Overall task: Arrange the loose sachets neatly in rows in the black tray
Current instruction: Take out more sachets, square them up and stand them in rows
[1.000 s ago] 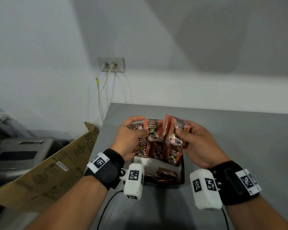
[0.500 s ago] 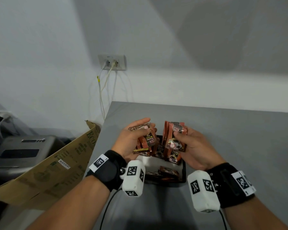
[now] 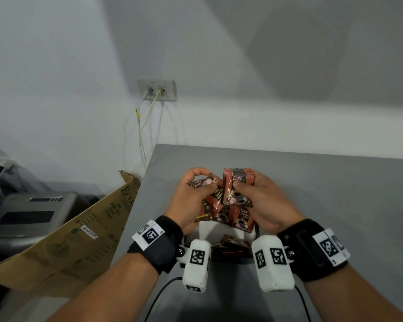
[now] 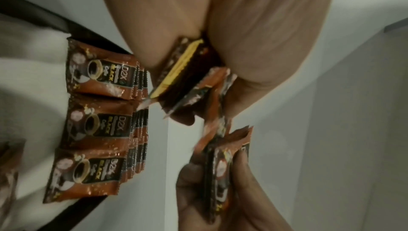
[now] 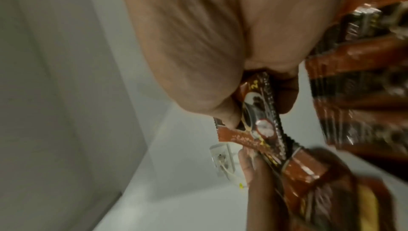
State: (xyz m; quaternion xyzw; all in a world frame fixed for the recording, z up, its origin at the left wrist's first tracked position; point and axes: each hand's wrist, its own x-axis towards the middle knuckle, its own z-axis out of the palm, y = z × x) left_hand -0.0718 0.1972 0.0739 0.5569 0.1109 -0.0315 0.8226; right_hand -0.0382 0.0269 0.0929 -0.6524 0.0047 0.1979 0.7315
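Head view: since 1 second ago both hands have dropped closer to the tray (image 3: 256,230). Left hand (image 3: 191,201) now pinches tilted sachets (image 3: 215,198); right hand (image 3: 263,201) grips an upright stack (image 3: 237,185) above the standing rows (image 4: 97,121), likely squaring before insertion.

Reddish-brown sachets (image 3: 237,187) carry black panels and coffee-cup pictures; the tray (image 4: 35,16) is black, the worktop (image 3: 335,182) grey, the wrist straps (image 3: 163,247) black with checkered tags.

Upright sachets (image 3: 235,217) crowd the tray's (image 3: 256,231) far end, seemingly.
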